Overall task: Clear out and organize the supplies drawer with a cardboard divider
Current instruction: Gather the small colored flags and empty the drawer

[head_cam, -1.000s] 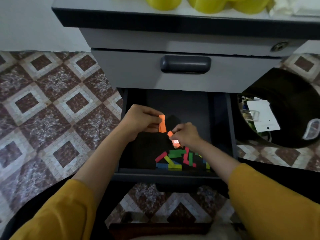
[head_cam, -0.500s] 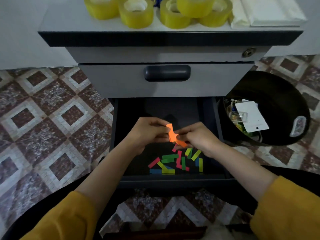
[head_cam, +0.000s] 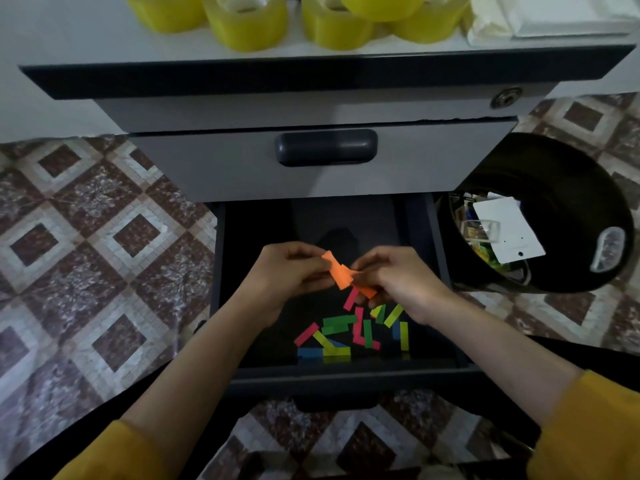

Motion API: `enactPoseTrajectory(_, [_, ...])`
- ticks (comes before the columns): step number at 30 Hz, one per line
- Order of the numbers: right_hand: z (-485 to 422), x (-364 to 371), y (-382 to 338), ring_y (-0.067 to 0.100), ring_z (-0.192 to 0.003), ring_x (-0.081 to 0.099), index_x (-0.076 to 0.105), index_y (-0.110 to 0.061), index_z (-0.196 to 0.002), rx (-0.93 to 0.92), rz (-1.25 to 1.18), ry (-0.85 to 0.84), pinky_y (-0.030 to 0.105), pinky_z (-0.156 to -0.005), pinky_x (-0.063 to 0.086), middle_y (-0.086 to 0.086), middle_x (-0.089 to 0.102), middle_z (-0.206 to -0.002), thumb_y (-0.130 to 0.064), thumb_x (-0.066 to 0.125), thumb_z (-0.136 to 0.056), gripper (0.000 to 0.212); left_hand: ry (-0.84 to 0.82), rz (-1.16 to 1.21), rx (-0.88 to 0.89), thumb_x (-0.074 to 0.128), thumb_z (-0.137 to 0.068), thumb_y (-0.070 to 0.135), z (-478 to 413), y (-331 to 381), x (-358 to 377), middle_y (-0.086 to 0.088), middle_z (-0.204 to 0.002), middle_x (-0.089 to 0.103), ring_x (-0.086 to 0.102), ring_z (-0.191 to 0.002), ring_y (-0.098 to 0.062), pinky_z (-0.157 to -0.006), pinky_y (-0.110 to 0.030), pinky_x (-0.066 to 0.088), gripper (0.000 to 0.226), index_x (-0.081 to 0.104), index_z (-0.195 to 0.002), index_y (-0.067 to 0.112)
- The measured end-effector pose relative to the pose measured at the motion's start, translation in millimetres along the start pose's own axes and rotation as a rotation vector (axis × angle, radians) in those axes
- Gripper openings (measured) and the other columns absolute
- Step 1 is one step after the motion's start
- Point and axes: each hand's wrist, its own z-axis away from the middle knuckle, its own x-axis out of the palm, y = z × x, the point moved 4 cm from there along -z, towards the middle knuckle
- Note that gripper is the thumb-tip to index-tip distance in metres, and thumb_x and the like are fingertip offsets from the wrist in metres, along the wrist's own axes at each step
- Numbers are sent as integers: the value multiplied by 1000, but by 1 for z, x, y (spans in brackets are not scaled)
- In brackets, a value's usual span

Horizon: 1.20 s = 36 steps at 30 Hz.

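In the head view, the open drawer [head_cam: 346, 377] sits at centre frame under a closed drawer with a dark handle [head_cam: 325, 147]. Both hands meet over its dark floor. The left hand [head_cam: 287, 271] pinches orange strips [head_cam: 337, 273] between thumb and curled fingers; the right hand [head_cam: 398, 275], fingers also curled, pinches the strips' lower right end, so the two hands nearly touch. Below them, near the drawer's front wall, lies a loose pile of strips [head_cam: 346, 334] in red, green, yellow and blue, overlapping at odd angles. Along the top edge, yellow tape rolls [head_cam: 249, 22] stand on the cabinet top, with white folded sheets [head_cam: 554, 15] at upper right. At right, a black bin [head_cam: 571, 188] on the tiled floor [head_cam: 104, 237] holds a white card [head_cam: 509, 230] and small clutter.
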Motion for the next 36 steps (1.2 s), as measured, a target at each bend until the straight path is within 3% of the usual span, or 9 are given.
enactPoseTrajectory(9, [2, -4, -2, 15, -62, 67, 70, -5, -86, -4, -308, 14, 22, -59, 58, 9, 69, -81, 1, 61, -84, 11, 96, 136, -46, 61, -84, 0, 2, -8, 7, -12, -90, 66, 65, -78, -16, -60, -17, 56, 8, 63, -91, 1])
enactPoseTrajectory(17, [3, -2, -5, 9, -62, 66, 71, -6, -88, -80, -182, -45, 19, -62, 57, 2, 70, -73, 4, 64, -80, 15, 41, 288, -129, 60, -83, 1, 3, -13, 9, -12, -93, 68, 68, -79, -14, -60, -17, 55, 17, 64, -99, -2])
enactPoseTrajectory(19, [3, -3, -6, 10, -60, 67, 71, -5, -89, -68, -186, -45, 20, -60, 57, 4, 70, -74, 6, 63, -80, 16, 49, 187, -110, 62, -83, 3, 3, -12, 10, -11, -93, 68, 68, -77, -13, -60, -16, 54, 14, 65, -96, 1])
enactPoseTrajectory(21, [2, -4, -6, 11, -60, 67, 70, -4, -91, -54, -186, -37, 20, -60, 57, 7, 70, -78, 7, 62, -81, 17, 114, -101, 22, 69, -79, 9, 2, -7, 6, -7, -93, 66, 65, -75, -9, -59, -14, 52, 14, 64, -93, 9])
enactPoseTrajectory(23, [1, -5, -7, 11, -61, 67, 69, -5, -93, -61, -149, -37, 20, -61, 57, 9, 69, -82, 7, 62, -82, 18, 178, -586, 359, 77, -73, 18, 2, 7, 1, 2, -102, 62, 60, -85, -6, -67, -13, 49, 34, 63, -104, 18])
enactPoseTrajectory(25, [1, -6, -8, 11, -59, 66, 67, -6, -95, -70, -120, -38, 18, -58, 55, 10, 68, -83, 7, 62, -81, 19, 72, -849, 632, 79, -70, 20, 3, 14, 7, 1, -119, 58, 55, -106, -8, -87, -19, 48, 55, 59, -122, 18])
enactPoseTrajectory(27, [1, -6, -8, 10, -56, 65, 65, -6, -96, -65, -103, -38, 16, -52, 51, 10, 67, -80, 7, 62, -81, 20, -42, -930, 724, 78, -72, 17, 5, 13, 13, -2, -122, 61, 57, -111, -12, -96, -32, 48, 56, 59, -124, 15])
enactPoseTrajectory(32, [1, -3, -6, 10, -55, 65, 62, -1, -100, -35, -119, -86, 16, -51, 49, 9, 67, -72, 7, 62, -81, 20, -45, -1032, 886, 75, -75, 9, 8, 10, 16, -7, -83, 70, 64, -70, -17, -64, -39, 56, 24, 73, -98, 9])
enactPoseTrajectory(36, [2, -2, -10, 7, -55, 65, 66, -6, -95, -121, 91, -93, 14, -55, 51, 5, 68, -75, 2, 68, -79, 18, -30, -1069, 901, 73, -78, 9, 7, 10, 16, -9, -79, 69, 64, -66, -19, -60, -40, 57, 13, 75, -90, 8])
